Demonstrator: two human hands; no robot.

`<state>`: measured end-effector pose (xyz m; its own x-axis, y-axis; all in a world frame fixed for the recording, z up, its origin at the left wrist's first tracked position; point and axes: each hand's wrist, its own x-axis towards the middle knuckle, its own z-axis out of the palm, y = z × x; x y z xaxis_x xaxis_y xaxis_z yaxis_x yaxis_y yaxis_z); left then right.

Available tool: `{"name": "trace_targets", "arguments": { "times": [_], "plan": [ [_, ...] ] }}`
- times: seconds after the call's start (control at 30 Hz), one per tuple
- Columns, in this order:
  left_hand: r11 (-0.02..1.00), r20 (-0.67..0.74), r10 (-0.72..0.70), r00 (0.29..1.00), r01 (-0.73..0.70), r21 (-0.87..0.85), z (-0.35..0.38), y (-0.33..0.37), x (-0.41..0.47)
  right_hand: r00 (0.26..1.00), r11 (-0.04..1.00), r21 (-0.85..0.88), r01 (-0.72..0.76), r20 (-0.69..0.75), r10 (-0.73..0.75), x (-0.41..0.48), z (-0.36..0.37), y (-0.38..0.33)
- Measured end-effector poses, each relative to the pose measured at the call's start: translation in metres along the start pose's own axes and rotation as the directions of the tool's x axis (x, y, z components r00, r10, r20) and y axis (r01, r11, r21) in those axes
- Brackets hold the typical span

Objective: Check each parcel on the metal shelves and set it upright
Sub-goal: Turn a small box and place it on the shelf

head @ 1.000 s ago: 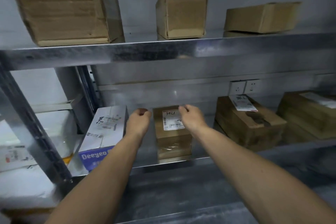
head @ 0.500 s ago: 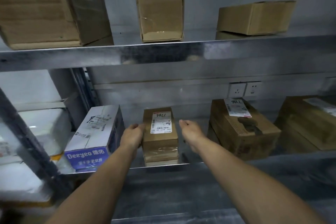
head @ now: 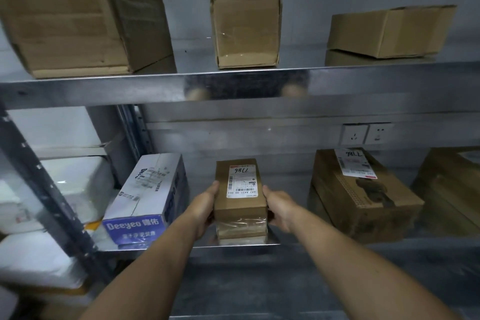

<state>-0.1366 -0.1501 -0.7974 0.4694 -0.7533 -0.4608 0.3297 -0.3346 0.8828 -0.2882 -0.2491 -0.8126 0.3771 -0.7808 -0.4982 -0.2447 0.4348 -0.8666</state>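
Parcel 7786 (head: pixel 240 199) on lower metal shelf (head: pixel 233 245); we grip its sides, left hand (head: pixel 205 206) and right hand (head: pixel 280 208) curled around it.

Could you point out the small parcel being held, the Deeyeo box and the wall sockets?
small parcel (head: pixel 240 206): head view, brown top face below its label.
Deeyeo box (head: pixel 150 189): head view, white top face.
wall sockets (head: pixel 354 134): head view, left socket's plate.
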Motion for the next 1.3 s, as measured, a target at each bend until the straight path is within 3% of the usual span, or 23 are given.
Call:
{"name": "trace_targets", "arguments": {
  "times": [0.33, 0.63, 0.83, 1.13, 1.3],
  "plan": [
    [0.989, -0.054, 0.025, 0.998, -0.017, 0.145, -0.008, -0.001, 0.021, 0.997, 1.0, 0.021, 0.022, -0.076, -0.02, 0.001, 0.008, 0.003],
    [0.989, -0.06, 0.04, 0.997, -0.031, 0.143, -0.005, 0.001, 0.019, 0.998, 1.0, 0.026, -0.002, -0.059, 0.004, -0.002, 0.007, -0.001],
    [0.977, -0.036, 0.134, 0.99, -0.126, 0.17, -0.005, 0.023, 0.018, 0.997, 0.997, 0.043, 0.06, -0.041, -0.058, -0.01, 0.003, -0.02],
    [0.981, -0.007, 0.135, 0.991, -0.132, 0.14, -0.009, 0.026, 0.015, 0.998, 0.996, 0.066, 0.061, 0.001, -0.061, -0.019, 0.006, -0.028],
    [0.98, 0.007, 0.198, 0.98, -0.198, 0.003, -0.021, 0.023, 0.018, 0.994, 0.979, 0.174, 0.11, -0.024, -0.108, -0.021, 0.008, -0.032]
  ]
}}
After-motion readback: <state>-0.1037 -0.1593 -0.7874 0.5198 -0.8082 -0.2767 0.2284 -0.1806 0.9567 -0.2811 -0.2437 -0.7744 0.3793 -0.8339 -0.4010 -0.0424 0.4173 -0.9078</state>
